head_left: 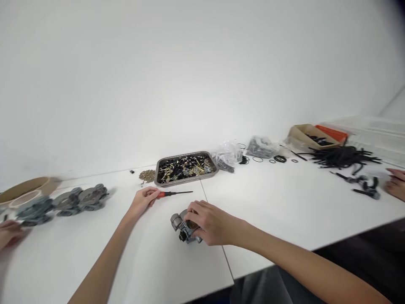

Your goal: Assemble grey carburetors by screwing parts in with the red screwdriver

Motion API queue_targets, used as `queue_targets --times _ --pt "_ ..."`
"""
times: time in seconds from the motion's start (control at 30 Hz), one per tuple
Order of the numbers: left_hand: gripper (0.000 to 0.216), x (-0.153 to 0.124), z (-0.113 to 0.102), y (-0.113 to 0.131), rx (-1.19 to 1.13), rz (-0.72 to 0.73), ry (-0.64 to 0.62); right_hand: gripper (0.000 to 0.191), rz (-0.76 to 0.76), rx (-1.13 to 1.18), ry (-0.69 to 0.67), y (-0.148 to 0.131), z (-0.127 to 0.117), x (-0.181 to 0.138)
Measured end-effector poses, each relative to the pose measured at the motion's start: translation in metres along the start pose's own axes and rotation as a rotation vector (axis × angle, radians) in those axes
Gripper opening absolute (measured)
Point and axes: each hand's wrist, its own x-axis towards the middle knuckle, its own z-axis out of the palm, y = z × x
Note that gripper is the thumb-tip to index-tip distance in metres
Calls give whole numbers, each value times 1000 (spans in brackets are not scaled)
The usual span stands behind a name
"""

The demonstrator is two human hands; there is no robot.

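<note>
My left hand point(144, 200) is closed around the red handle of a screwdriver point(169, 194), whose dark shaft points right, just in front of the metal tray. Lower and to the right, my right hand point(207, 221) grips a grey metal carburetor point(179, 223) on the white table. Its fingers curl over the top and hide part of the body. A black fitting shows on the carburetor's near side. The metal tray point(186, 180) holds many small brass screws and dark parts.
Several carburetors point(91, 196) stand in a row at left, near round tubs point(28, 185) and another person's hand point(11, 233). Brass pieces point(147, 175) lie left of the tray. To the right are plastic bags point(262, 147), black hoses point(343, 157), a bin point(300, 134) and another hand point(395, 184).
</note>
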Motion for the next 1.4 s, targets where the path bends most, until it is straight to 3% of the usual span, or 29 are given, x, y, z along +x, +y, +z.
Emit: queue_targets --times 0.23,0.4,0.53,0.6,0.77,0.93,1.1,1.27,1.4 --pt "42 -5 -1 2 36 -34 -10 28 228 -2 25 41 -41 -62" --pt "40 -6 -1 2 27 -50 -17 30 448 -138 100 102 -84 -147" --pt "40 -9 1 6 57 -57 -10 23 790 -282 144 146 -119 -218" --pt "41 -10 2 7 61 -51 -5 27 890 -332 174 162 -135 -245" --pt "44 -7 2 5 71 -29 -6 18 1084 -437 242 190 -163 -279" --pt "44 -2 2 -2 146 33 20 23 1174 -496 281 193 -172 -275" --pt "35 -4 10 -4 316 186 116 35 1109 -572 351 173 -154 -237" --pt "23 -7 15 -1 480 357 140 31 785 -377 413 119 -134 -160" --pt "17 -9 9 32 522 508 188 24 408 -339 557 50 -150 -96"
